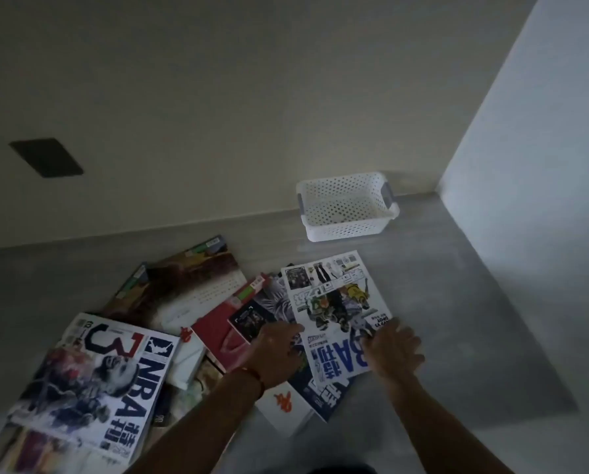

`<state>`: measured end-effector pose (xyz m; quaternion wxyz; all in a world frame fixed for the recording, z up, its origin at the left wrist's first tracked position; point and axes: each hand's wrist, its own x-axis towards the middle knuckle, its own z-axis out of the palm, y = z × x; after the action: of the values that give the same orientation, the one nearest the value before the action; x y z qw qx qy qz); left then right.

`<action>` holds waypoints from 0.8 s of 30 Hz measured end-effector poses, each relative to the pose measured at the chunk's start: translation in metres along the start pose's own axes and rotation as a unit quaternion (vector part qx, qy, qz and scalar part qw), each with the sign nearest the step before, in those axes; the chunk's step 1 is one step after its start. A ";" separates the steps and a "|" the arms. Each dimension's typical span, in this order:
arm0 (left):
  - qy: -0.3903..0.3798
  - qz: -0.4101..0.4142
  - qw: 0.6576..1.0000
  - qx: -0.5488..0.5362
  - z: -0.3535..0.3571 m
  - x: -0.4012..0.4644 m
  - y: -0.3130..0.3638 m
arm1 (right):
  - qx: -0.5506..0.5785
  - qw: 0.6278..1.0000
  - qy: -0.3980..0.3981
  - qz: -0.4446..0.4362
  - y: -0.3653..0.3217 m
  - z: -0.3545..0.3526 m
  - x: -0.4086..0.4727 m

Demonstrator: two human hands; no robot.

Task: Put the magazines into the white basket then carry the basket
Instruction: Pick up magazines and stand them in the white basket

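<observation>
Magazines fanned on floor [457, 319]: NBA magazine [91, 381] at 8 o'clock, brown magazine [187, 285], red magazine [224, 330]. Left hand [276, 354] and right hand [394, 350] each grasp one side of white-cover magazine [334, 313]. White basket [346, 206], upright, empty, at 1 o'clock by wall [218, 97].

White basket [346, 213] dotted with small holes, grey handles; white magazine [334, 313] with blue lettering; red magazine [224, 333]; grey floor [440, 302].

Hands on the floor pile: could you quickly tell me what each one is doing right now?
Left hand: fingers on the left edge of the white magazine.
Right hand: gripping its right edge.
</observation>
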<state>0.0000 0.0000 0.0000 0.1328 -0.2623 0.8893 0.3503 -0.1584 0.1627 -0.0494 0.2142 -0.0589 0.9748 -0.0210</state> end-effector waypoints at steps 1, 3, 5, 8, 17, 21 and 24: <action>0.003 0.000 1.000 -0.003 0.003 0.003 0.007 | 0.022 1.000 0.011 0.009 0.003 -0.006 0.003; 0.001 -0.006 1.000 0.016 0.004 0.008 0.023 | 0.074 0.997 0.013 0.014 0.015 -0.013 0.016; -0.004 -0.007 0.999 0.043 0.002 0.014 0.038 | 0.150 0.988 -0.019 -0.033 0.025 -0.019 0.028; 0.025 0.027 0.995 0.091 -0.004 0.024 0.059 | 0.268 0.951 -0.067 -0.139 0.038 -0.033 0.027; 0.206 0.220 0.925 0.231 -0.049 0.071 0.142 | 0.199 0.888 0.123 -0.395 0.061 -0.167 0.016; 0.261 0.179 0.934 0.163 -0.085 0.088 0.160 | 0.287 0.869 0.145 -0.377 0.038 -0.214 0.021; 0.283 0.148 0.947 0.039 -0.106 0.094 0.163 | 0.331 0.861 0.196 -0.334 0.032 -0.228 0.033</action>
<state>-0.1746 -0.0083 0.1266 -0.1673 -0.2104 0.9321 0.2428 -0.2877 0.1935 0.1418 0.0058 -0.3012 0.8542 -0.4237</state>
